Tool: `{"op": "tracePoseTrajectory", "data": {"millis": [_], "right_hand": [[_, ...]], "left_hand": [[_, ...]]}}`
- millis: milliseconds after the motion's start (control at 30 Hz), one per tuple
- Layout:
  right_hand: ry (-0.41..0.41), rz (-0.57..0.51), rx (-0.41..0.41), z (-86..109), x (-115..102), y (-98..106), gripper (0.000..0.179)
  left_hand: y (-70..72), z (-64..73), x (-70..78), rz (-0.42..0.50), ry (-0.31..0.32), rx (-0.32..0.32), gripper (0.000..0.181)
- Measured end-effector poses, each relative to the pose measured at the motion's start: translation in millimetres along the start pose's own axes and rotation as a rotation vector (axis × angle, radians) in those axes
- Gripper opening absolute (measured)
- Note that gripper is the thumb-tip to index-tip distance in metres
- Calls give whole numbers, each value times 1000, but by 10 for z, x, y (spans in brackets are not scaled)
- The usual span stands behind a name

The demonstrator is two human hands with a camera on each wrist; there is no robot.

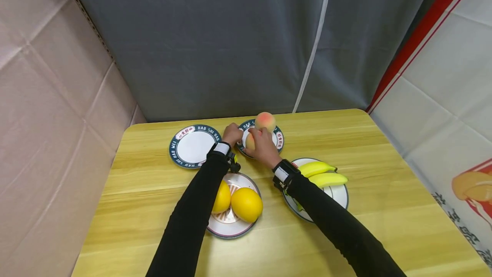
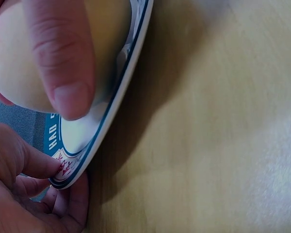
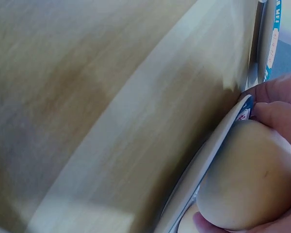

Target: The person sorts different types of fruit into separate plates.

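Head view: yellow wooden counter (image 1: 384,208) before grey curtain (image 1: 230,33), right hand (image 1: 264,148) curled round pale peach (image 1: 250,141) on far plate (image 1: 279,139). Left wrist: left hand (image 2: 19,194) pinching that plate's rim. Right wrist: fingers (image 3: 281,114) wrapping peach.

Both arms in black sleeves reach forward, close together. The left hand (image 1: 232,134) has curled, pinching fingers. The right hand (image 1: 262,146) is cupped, fingers bent downward.
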State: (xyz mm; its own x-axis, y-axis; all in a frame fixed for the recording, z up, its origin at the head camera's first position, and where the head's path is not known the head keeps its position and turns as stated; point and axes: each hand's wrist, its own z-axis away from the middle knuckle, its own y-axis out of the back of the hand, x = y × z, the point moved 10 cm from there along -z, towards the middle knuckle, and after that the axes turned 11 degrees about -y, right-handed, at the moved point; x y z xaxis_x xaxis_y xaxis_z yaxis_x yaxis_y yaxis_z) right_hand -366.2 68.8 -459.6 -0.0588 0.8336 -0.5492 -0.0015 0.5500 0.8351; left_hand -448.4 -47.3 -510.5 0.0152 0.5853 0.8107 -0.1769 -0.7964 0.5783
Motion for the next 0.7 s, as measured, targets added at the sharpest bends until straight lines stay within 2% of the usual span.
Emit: {"op": "tracePoseTrajectory", "data": {"millis": [267,567,600,700], "right_hand": [[-22,20,13,36,3,-49,70],[-43,11,-16,56,16,-47,72],[-43,12,-19,59,16,-39,72],[-35,21,-21,60,8,-21,71]], "left_hand": [[-10,-73,-61,-8,5,7,9],[-18,-106,-110,8,10,-24,14],[-45,-186,-199,15,-5,-24,15],[-42,-183,-209,24,8,-34,18]]}}
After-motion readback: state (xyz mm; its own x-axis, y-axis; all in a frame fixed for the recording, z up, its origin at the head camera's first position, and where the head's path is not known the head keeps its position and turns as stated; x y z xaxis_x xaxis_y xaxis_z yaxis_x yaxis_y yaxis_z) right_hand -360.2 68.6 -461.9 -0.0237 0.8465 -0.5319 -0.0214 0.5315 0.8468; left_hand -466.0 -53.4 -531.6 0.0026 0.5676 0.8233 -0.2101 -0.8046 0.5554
